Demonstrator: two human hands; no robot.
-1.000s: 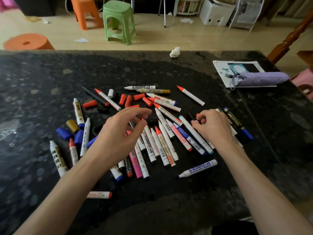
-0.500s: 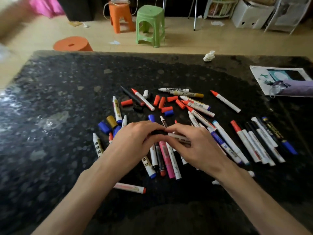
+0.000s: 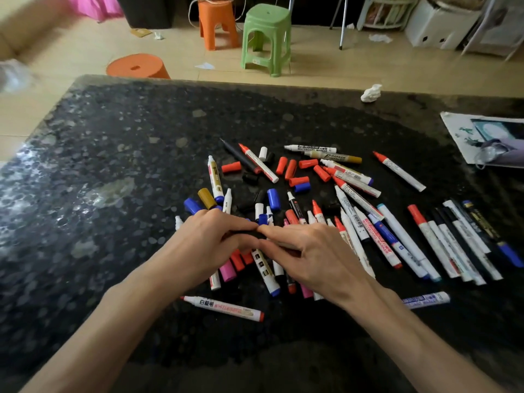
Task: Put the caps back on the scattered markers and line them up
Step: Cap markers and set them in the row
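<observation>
left hand (image 3: 209, 245) met right hand (image 3: 309, 256) | marker (image 3: 249, 236) pinched between both

A crumpled tissue (image 3: 371, 93) lay on the dark table (image 3: 113, 165) at one o'clock and a printed sheet (image 3: 460, 131) at three. Beyond, at twelve, stood a green stool (image 3: 266, 38) and an orange stool (image 3: 217, 24).

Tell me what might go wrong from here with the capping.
1. The left hand and right hand hold a black cap and a marker together right above the pile; bare tips below may smear skin.
2. Loose red caps and a blue cap lie mixed, so a mismatch is possible.
3. The right forearm lies beside a blue-lettered marker and could knock it.
</observation>
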